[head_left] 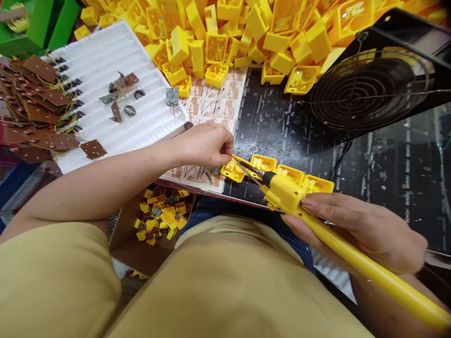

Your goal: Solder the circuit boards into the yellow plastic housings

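My right hand [362, 225] is wrapped round a yellow soldering iron [287, 195] with a black collar and a thin metal guide beside its tip. The tip points left, into the nearest small yellow plastic case [233, 170]; whether it touches anything inside cannot be made out. My left hand [211, 143] is pinched closed just above that case, and what its fingertips hold is hidden. More open yellow cases [263, 163] stand in a row to the right, partly behind the iron. Small parts show inside them.
Yellow cases [216, 47] are heaped at the back. A black fan [366, 89] stands back right. On a white ridged foam sheet [141, 51] lie brown circuit boards [42, 103] with wires and round black parts. Below the bench edge, a cardboard box [132, 256] holds yellow pieces.
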`<state>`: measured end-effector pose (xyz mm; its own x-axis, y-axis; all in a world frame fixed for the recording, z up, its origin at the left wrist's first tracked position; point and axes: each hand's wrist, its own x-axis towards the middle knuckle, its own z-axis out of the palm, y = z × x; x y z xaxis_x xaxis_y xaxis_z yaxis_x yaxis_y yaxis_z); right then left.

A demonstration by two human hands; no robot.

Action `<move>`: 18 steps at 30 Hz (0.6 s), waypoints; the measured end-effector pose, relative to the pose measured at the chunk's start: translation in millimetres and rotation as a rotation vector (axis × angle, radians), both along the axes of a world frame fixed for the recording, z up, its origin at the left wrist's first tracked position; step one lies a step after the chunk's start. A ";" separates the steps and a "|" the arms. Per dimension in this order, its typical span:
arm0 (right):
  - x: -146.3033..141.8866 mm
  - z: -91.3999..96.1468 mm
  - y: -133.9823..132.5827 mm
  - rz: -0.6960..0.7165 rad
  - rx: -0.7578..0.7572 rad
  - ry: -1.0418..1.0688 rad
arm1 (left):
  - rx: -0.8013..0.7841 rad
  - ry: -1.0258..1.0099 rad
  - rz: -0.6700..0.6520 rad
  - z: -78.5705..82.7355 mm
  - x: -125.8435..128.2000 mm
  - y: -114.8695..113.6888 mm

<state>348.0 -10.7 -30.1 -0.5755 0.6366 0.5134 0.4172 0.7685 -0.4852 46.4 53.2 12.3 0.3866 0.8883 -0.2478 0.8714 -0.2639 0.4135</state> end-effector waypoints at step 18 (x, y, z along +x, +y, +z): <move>10.0 23.8 5.6 0.012 -0.067 -0.083 | -0.004 0.057 -0.010 -3.2 3.0 6.5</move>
